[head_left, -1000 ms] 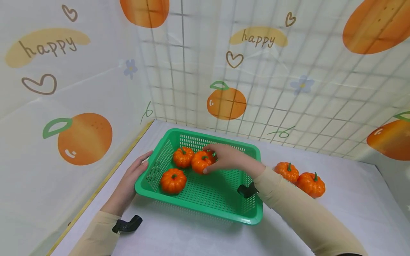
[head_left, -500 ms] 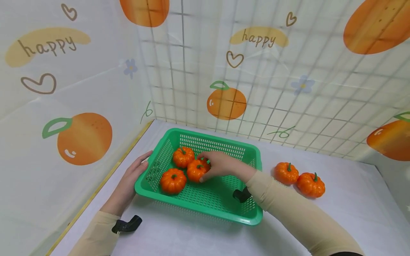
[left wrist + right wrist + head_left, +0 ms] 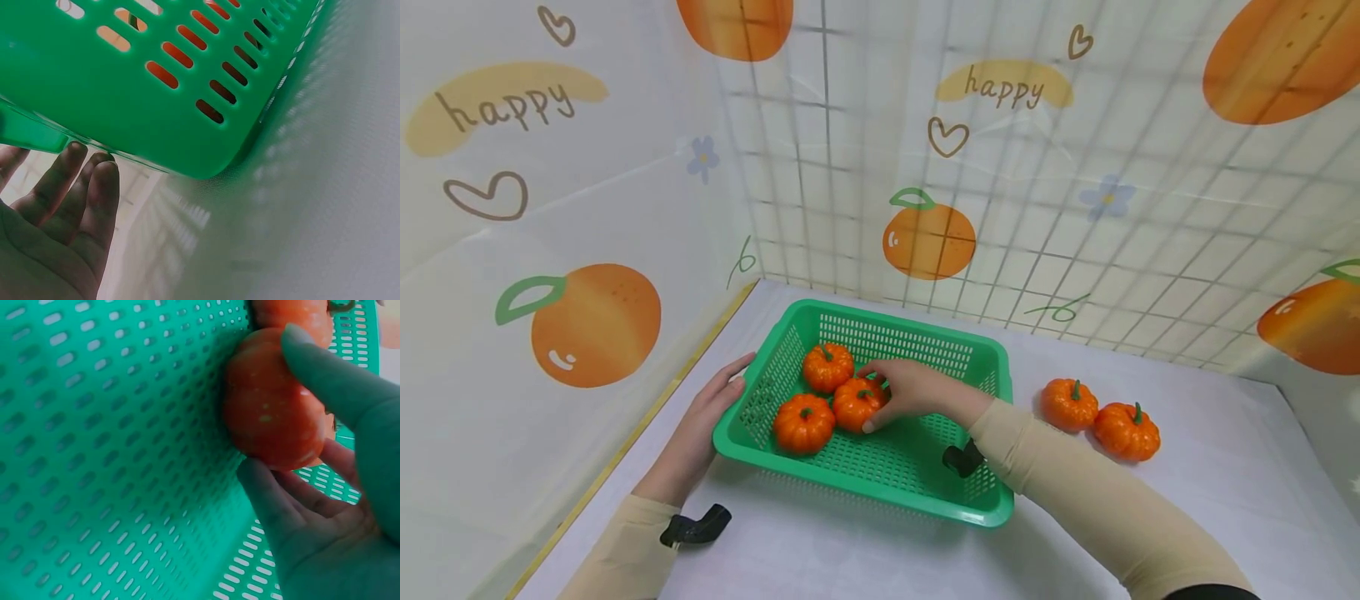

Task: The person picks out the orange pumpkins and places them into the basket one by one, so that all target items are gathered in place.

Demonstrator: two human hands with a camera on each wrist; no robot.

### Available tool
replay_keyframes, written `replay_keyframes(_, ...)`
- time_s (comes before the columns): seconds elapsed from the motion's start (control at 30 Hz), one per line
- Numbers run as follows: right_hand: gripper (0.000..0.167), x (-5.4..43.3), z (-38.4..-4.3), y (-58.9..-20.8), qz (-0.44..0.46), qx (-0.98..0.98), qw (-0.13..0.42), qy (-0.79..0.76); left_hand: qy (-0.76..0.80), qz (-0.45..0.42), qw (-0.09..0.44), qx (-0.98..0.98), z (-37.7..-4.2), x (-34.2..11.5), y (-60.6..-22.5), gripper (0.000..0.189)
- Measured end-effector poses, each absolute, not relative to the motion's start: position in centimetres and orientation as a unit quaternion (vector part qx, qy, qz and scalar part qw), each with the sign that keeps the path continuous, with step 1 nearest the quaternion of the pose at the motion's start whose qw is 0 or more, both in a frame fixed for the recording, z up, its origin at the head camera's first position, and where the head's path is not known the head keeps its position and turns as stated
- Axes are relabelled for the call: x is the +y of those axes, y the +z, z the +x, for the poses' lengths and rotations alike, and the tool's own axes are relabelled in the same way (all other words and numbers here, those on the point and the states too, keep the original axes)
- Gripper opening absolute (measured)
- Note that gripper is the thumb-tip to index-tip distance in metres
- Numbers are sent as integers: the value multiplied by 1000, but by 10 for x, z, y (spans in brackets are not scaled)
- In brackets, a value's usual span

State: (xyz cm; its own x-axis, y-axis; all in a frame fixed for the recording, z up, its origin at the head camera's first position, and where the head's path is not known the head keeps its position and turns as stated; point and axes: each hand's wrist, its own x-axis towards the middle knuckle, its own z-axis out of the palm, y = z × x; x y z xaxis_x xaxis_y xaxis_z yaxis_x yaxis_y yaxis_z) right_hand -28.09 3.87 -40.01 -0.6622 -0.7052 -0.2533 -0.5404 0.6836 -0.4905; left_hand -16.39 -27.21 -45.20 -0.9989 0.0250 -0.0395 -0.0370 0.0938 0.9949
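Observation:
In the head view a green perforated plastic basket (image 3: 865,492) stands on the white-covered table. My right hand (image 3: 917,388) reaches into it, thumb and fingers around a small orange pumpkin (image 3: 853,408) with a green stem. The right wrist view has the thumb on one side of this pumpkin (image 3: 269,406) and fingertips on the other, close to the basket's floor. Two more pumpkins lie beside it, one behind (image 3: 827,367) and one at the front left (image 3: 802,427). My left hand (image 3: 700,421) rests against the basket's left end; in the left wrist view its straight fingertips meet the rim.
Two further pumpkins, one nearer the basket (image 3: 1067,406) and one farther right (image 3: 1126,433), sit on the table (image 3: 1225,483) right of the basket. A wire grid behind a fruit-printed sheet (image 3: 1015,183) stands at the back, and a similar sheet walls the left.
My right hand has moved left and toward me with the pumpkin, lowering it between the two others in the basket. The left hand has stayed on the basket's end.

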Motion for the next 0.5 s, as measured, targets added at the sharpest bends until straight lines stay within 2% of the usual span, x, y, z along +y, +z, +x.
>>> replay_keyframes(0.5,91,44,-286,-402,-350,882,230,-216,674,-1,24,738,-164,-272,-452,53)
